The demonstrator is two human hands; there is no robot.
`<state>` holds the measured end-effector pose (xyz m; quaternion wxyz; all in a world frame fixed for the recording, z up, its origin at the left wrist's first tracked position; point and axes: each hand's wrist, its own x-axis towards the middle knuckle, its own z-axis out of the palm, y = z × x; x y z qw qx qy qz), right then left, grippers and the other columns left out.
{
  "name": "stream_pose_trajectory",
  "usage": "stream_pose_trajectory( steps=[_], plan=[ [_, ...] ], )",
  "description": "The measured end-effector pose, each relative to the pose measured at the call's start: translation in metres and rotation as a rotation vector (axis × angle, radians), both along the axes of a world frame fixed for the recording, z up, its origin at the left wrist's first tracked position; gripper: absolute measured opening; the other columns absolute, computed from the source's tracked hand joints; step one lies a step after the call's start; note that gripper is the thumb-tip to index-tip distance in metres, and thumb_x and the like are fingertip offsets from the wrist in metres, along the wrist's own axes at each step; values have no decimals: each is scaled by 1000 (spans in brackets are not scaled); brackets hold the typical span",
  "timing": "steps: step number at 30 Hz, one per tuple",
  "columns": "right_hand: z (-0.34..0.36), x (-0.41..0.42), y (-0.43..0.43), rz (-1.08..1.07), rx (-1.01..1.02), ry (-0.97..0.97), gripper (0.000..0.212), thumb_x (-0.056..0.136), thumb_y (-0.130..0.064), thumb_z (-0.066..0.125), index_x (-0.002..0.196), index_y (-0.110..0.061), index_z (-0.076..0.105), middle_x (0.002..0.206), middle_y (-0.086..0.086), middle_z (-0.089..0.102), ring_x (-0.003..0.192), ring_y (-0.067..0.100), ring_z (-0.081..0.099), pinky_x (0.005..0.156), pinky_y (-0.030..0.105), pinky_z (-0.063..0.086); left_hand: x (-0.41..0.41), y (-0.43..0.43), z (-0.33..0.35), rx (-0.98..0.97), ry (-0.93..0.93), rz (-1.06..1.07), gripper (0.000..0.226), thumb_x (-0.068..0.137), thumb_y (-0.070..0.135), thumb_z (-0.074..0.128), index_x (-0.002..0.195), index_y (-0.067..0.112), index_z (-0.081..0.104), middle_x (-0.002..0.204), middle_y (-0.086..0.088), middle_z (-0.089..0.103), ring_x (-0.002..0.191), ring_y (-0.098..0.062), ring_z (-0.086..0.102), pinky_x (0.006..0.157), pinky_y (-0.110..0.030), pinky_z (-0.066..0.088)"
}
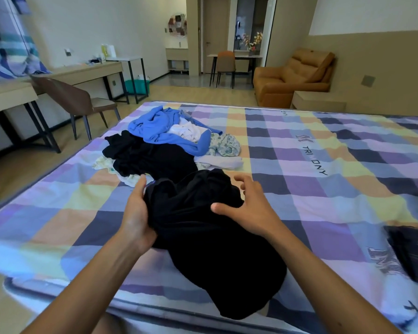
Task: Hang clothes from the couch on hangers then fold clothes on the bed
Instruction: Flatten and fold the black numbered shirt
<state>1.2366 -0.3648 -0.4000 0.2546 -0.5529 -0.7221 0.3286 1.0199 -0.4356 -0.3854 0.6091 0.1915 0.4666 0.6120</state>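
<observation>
Left hand (136, 213) is gripping one black garment (203, 237) at six o'clock on the bed (323, 201). Right hand (249, 208) is spreading its fingers, thumb pressing on top. One clothes pile (159, 145) is lying at twelve, one couch (292, 78) sitting at two.

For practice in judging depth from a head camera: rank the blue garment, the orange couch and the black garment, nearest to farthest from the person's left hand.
1. The black garment, gripped by the left hand at the near edge of the bed.
2. The blue garment, farther up the bed, beyond the hand.
3. The orange couch, across the room, far right.
</observation>
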Motion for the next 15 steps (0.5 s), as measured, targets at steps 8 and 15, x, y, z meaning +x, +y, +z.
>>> stream_pose_trajectory(
  steps=[8,15],
  plan=[
    [-13,-5,17,-15,-85,50,5,83,-22,70,87,-22,69,89,2,71,87,25,67,84,45,56,-35,3,-47,-210,1381,-244,102,46,83,77,124,26,42,115,9,62,106,-22,64,88,-45,55],
    [-15,50,20,-360,-332,877,22,94,1,54,103,-14,67,97,10,73,85,24,67,57,30,54,-53,26,-69,-301,1745,-214,80,72,86,56,134,36,46,107,-3,48,98,-34,62,78,-45,54]
  ],
)
